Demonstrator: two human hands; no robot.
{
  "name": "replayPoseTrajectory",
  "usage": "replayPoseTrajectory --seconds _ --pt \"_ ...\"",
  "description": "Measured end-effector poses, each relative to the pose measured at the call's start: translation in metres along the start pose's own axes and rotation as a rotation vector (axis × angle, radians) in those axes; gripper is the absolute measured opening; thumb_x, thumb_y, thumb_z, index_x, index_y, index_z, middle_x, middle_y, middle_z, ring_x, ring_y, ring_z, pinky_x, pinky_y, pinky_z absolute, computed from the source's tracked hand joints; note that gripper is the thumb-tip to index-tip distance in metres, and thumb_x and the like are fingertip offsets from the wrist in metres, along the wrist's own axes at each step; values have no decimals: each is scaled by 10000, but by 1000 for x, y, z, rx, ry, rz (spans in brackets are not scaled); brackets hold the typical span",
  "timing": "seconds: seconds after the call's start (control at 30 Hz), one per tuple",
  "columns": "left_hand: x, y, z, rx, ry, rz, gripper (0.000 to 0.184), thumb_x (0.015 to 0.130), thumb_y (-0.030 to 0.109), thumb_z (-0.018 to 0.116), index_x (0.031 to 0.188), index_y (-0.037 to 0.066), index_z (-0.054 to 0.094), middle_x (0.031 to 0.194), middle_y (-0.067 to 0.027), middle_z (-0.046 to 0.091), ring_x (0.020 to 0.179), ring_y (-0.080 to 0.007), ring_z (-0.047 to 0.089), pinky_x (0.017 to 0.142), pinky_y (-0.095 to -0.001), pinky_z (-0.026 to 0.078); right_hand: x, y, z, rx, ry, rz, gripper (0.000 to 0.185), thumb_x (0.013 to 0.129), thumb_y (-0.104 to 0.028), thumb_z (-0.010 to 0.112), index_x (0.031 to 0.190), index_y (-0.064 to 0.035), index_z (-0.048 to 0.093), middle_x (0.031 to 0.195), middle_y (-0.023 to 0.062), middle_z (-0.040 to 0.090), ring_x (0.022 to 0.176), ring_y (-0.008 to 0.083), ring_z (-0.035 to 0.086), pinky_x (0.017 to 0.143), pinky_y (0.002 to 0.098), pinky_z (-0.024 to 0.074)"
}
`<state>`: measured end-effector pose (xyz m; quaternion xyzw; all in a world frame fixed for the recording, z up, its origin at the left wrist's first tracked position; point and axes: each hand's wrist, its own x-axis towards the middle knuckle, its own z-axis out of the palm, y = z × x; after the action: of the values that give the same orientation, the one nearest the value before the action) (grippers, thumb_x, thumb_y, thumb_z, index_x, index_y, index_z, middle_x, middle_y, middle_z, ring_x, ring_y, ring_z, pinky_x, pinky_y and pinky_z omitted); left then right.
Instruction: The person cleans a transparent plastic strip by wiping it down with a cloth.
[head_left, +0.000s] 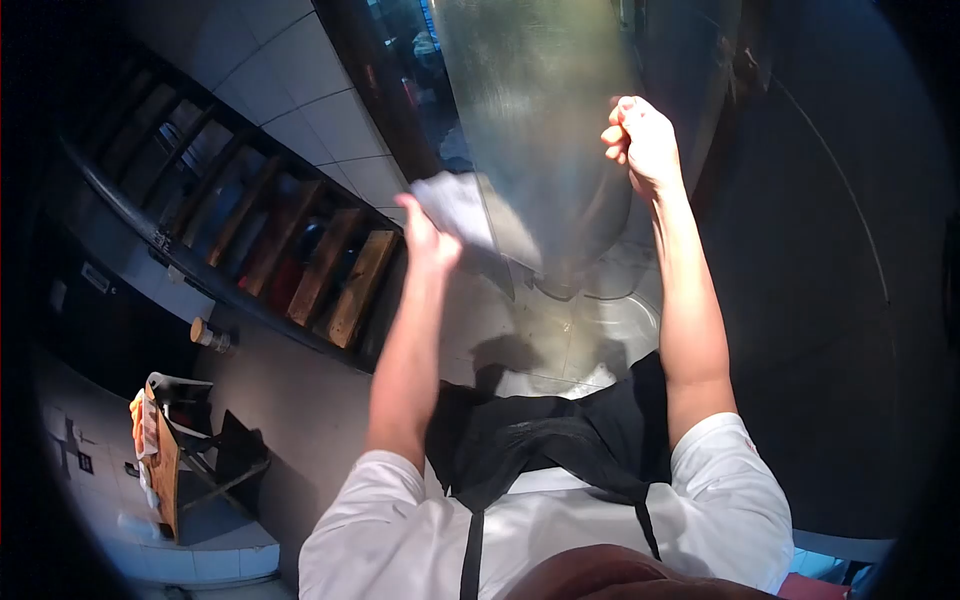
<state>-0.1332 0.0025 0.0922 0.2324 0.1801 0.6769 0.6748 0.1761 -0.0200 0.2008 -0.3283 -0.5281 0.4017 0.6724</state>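
Note:
In front of me rises a tall brushed-metal panel (540,90), its surface blotchy and shiny. My left hand (430,243) is raised at its lower left with the thumb up, gripping a white cloth (455,205) that is smeared by motion. The cloth is close to the panel; whether it touches cannot be told. Higher up, near the panel's right edge, my right hand (645,140) has its fingers curled in. What those fingers hold, if anything, is hidden.
A staircase with wooden treads (362,285) and a dark rail runs down on the left. Below it stand a folding chair (185,390) and a wooden board (160,470). Dark wall panels (820,250) fill the right. Something clear and shiny (630,318) lies by my feet.

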Motion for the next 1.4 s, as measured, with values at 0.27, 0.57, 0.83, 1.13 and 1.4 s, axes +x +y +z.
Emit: replayPoseTrajectory --seconds 0.27,0.57,0.83,1.13,1.4 --pt "73 98 170 -350 -1067 -152 567 1044 441 296 1296 -15 520 1354 -152 550 1232 -287 541 1087 -406 414 -1 -1 -1 50 13 4 269 1012 -290 522 869 -76 601 640 27 624 486 85 557 442 209 403" --pt "61 77 200 387 -606 131 187 895 118 685 1051 22 649 1017 -65 695 925 -190 680 816 -334 574 -3 0 0 9 24 -25 338 1005 -361 532 827 -79 587 622 25 603 468 73 520 444 203 398" --pt "17 36 184 753 -389 279 184 926 158 661 1024 2 668 904 -58 695 771 -147 666 675 -312 550 -4 1 0 0 97 5 337 994 -361 557 848 -60 601 621 19 597 470 60 518 439 199 414" --pt "-72 -44 114 722 -298 261 183 896 84 669 1057 0 648 929 -25 673 843 -102 621 788 -266 499 4 16 -9 -18 89 4 311 993 -330 561 839 -63 601 621 15 591 465 55 504 438 196 401" --pt "-98 -86 18 831 -411 -41 261 877 62 671 1125 -2 624 1009 -40 678 927 -121 620 863 -288 485 4 17 -9 11 60 6 316 999 -339 544 836 -74 597 620 23 601 457 65 506 429 204 389"
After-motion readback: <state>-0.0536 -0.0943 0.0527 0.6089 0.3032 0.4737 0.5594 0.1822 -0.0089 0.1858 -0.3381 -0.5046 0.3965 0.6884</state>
